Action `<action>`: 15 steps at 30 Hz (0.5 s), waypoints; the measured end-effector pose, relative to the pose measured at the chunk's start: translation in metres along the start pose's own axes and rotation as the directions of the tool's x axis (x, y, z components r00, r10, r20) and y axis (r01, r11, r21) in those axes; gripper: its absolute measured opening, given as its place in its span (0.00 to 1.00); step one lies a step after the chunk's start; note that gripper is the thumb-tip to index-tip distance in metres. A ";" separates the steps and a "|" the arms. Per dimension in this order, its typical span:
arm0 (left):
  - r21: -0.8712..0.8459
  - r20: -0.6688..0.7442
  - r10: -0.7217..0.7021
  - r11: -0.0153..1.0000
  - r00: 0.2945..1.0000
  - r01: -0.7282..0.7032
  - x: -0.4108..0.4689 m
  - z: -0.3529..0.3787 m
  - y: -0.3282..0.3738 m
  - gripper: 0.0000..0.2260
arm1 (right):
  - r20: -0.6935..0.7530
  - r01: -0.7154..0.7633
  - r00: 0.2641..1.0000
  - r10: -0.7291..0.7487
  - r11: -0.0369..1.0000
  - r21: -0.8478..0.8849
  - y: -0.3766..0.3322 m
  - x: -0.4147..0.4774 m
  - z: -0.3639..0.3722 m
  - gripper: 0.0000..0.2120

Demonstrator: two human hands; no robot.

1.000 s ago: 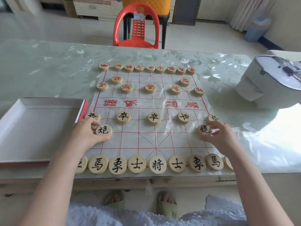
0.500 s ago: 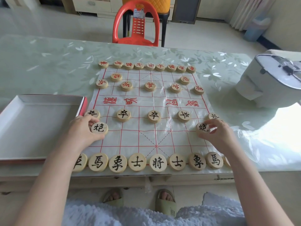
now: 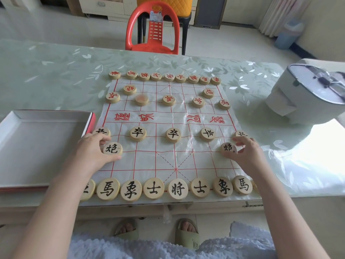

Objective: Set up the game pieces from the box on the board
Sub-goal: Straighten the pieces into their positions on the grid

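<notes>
One board carries sixteen red pieces and fifteen black pieces in view; a possible sixteenth is mostly hidden by a forearm. Also counted: one box, one left hand, one right hand, one chair, one white appliance, two slippers, one table.

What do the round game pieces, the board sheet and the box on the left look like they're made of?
Game pieces: probably pale wood, matte, thick discs with painted characters. Board sheet: thin glossy plastic film, judging by wrinkles and glare. Box: likely cardboard, matte white inside, red outer edge.
</notes>
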State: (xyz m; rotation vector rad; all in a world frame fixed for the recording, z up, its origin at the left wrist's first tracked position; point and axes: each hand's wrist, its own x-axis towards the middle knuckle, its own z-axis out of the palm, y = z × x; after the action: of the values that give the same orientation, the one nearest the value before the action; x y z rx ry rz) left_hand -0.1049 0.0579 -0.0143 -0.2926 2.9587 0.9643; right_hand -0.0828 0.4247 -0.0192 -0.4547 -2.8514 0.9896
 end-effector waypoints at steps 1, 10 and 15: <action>-0.040 -0.024 0.001 0.999 1.000 -0.002 0.000 -0.001 0.001 0.24 | -0.029 0.005 1.000 -0.005 1.000 0.012 -0.002 0.000 -0.001 0.23; -0.058 -0.152 0.175 0.981 0.973 -0.185 0.000 0.011 0.039 0.13 | -0.142 0.070 0.986 -0.089 0.988 -0.136 -0.037 0.020 0.022 0.27; -0.033 -0.110 0.289 0.955 0.951 -0.294 -0.001 0.034 0.063 0.14 | -0.148 0.038 0.987 -0.067 0.981 -0.190 -0.040 0.024 0.038 0.29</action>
State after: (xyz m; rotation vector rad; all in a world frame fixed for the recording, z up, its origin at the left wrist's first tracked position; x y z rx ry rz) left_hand -0.1169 0.1279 -0.0050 0.1042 3.1374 1.0804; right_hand -0.1227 0.3796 -0.0246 -0.4468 -2.8108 0.6494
